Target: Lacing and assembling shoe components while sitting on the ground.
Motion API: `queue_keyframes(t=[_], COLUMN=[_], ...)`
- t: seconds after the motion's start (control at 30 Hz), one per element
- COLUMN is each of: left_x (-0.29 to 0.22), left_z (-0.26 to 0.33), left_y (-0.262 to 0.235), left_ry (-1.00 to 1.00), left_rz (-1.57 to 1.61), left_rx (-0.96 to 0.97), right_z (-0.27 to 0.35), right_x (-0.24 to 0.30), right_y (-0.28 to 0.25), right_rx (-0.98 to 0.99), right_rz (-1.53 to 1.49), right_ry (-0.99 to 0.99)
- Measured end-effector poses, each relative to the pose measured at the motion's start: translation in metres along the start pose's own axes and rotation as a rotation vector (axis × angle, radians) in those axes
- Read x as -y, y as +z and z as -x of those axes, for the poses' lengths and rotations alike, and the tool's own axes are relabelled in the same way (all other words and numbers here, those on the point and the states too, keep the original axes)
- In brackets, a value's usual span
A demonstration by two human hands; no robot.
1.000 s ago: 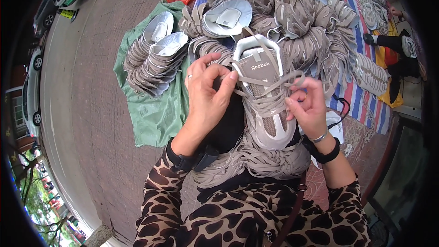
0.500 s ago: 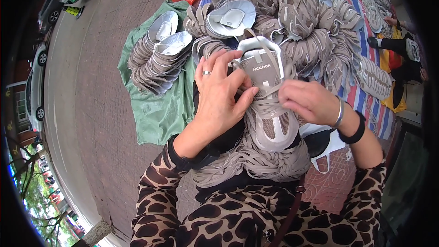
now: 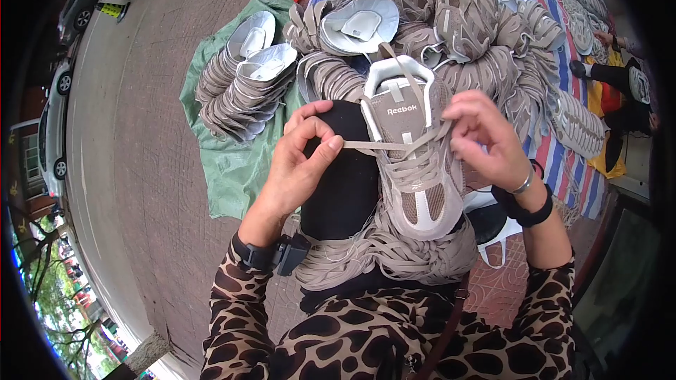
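On the person's lap, above a loose bundle of tan laces (image 3: 384,257), a beige sneaker upper (image 3: 414,162) lies between the two hands, toe end toward the body. To the left of the upper, the left hand (image 3: 303,162) pinches one end of a flat tan lace (image 3: 377,146) between thumb and forefinger, the other fingers curled. To its right, the right hand (image 3: 489,141) grips the lace's other end, fingers bent. Beyond the upper, stacked uppers (image 3: 243,84) rest on a green sack (image 3: 225,169).

Green sack (image 3: 225,162) on paved ground (image 3: 134,169)
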State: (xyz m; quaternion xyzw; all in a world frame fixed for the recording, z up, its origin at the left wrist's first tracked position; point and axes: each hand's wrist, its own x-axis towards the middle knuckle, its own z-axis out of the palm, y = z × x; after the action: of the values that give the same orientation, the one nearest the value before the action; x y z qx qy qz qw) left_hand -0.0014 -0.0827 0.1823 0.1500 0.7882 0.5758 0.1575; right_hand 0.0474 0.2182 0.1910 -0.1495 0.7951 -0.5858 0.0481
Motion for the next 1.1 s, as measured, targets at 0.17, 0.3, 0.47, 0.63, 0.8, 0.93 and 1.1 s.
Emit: queue_keyframes(t=[0.17,0.3,0.47,0.63,0.8,0.93,1.1], left_x=[-0.006,-0.009,-0.005,-0.002,-0.011,-0.011,-0.022], left_z=[-0.014,-0.026,-0.022,-0.02,-0.02,-0.019,-0.018], left_y=[0.004,0.012,0.013,0.015,0.016,0.014,0.014], left_ry=[0.073,0.128,0.152,0.109,0.153,0.216,0.305], left_rz=[-0.04,0.001,-0.029,0.029,-0.06,-0.225,-0.44], left_rx=[0.002,-0.005,-0.004,0.0,-0.052,-0.032,-0.004], right_z=[-0.018,-0.026,-0.013,-0.018,-0.024,-0.026,-0.017], right_x=[0.035,0.037,0.044,0.043,0.04,0.041,0.035], right_y=[-0.001,0.0,-0.029,0.008,-0.002,-0.011,-0.014], right_rx=[0.077,0.19,0.219,0.05,0.161,0.19,0.208], right_rz=[0.45,0.576,0.338,0.652,0.675,0.481,0.578], right_ry=[-0.158,-0.158,-0.028,-0.228,-0.207,-0.083,-0.113])
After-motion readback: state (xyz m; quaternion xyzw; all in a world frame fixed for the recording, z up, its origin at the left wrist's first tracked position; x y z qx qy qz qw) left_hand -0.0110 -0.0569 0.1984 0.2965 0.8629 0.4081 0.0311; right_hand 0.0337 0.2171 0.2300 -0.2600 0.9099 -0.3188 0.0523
